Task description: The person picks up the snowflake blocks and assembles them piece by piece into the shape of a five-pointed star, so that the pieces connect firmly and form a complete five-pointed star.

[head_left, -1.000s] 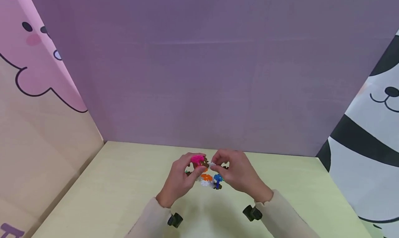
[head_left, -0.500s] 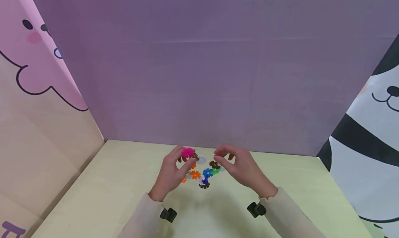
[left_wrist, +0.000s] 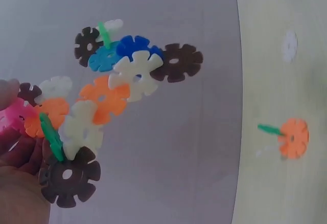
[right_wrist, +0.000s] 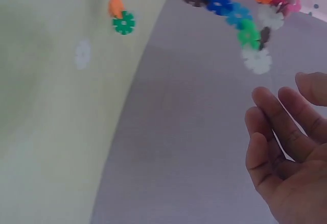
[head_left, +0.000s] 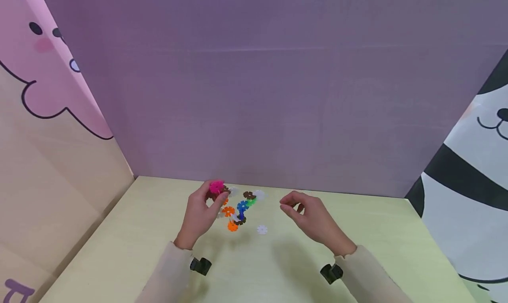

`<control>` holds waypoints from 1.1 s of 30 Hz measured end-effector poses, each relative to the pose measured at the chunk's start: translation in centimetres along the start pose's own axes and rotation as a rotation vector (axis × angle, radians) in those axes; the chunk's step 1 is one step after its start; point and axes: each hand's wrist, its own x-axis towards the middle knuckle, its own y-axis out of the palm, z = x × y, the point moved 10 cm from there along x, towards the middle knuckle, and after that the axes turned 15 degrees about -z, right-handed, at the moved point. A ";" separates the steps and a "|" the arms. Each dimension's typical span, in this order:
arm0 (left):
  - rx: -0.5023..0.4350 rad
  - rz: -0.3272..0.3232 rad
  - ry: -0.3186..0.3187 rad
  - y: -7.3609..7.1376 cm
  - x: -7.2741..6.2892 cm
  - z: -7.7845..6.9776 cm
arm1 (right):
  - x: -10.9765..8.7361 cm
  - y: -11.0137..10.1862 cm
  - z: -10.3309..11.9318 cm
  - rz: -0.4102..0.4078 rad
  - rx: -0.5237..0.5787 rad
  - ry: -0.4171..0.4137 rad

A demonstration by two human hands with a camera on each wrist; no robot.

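Note:
My left hand (head_left: 198, 212) grips the pink end of a linked chain of snowflake disc pieces (left_wrist: 104, 99) and holds it above the table. Pink, orange, white, green, blue and brown discs slot into one another at angles, and my fingers partly cover the pink end. Off to the right, my right hand (head_left: 311, 215) hovers apart from the chain, holding nothing. Its fingers are loosely bent, as the right wrist view shows. The chain's nearest disc to it there is a white one (right_wrist: 257, 60).
A loose white disc (head_left: 262, 230) lies on the pale table (head_left: 317, 272). Left of it lies an orange disc (left_wrist: 295, 138) joined to a green one (right_wrist: 123, 23). A purple wall panel (head_left: 254, 95) rises behind the table, with printed side panels left and right.
My right hand has let go of the white disc at the chain and drawn away to the right. My left hand has moved left with the chain, uncovering the loose white disc.

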 end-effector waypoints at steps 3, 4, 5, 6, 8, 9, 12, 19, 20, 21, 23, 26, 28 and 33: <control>0.023 -0.028 -0.010 -0.9 0.4 0.5 | -0.4 0.9 -0.9 0.025 0.019 0.029; 0.029 -0.035 -0.011 -1.1 0.5 0.6 | -0.6 1.2 -1.1 0.035 0.024 0.036; 0.037 -0.043 -0.011 -1.3 0.5 0.8 | -0.8 1.5 -1.3 0.047 0.026 0.042; 0.043 -0.053 -0.012 -1.5 0.6 1.0 | -1.1 1.8 -1.4 0.061 0.030 0.044; 0.053 -0.074 -0.011 -1.9 0.8 1.1 | -1.5 2.6 -1.6 0.093 0.028 0.056; 0.055 -0.086 -0.011 -2.1 0.9 1.2 | -1.8 3.1 -1.7 0.111 0.025 0.060; 0.039 -0.125 0.001 -2.5 1.1 1.3 | -2.6 4.5 -2.0 0.166 0.019 0.068; 0.059 -0.205 0.039 -3.2 1.7 1.8 | -4.4 9.1 -2.6 0.273 0.029 0.033; 0.067 -0.210 0.037 -3.3 1.8 2.0 | -4.6 9.9 -2.5 0.288 0.029 0.021; 0.073 -0.215 0.034 -3.3 1.9 2.1 | -4.7 10.6 -2.5 0.304 0.019 0.002; 0.072 -0.218 0.030 -3.2 2.0 2.3 | -4.9 12.2 -2.3 0.340 0.003 -0.028; 0.066 -0.210 0.009 -2.8 2.0 2.9 | -4.8 14.3 -2.1 0.381 -0.026 -0.060; 0.069 -0.203 -0.005 -2.6 1.9 3.2 | -4.5 15.3 -1.9 0.393 -0.043 -0.076; 0.076 -0.199 -0.026 -2.1 1.4 3.8 | -3.7 16.9 -1.3 0.420 -0.091 -0.126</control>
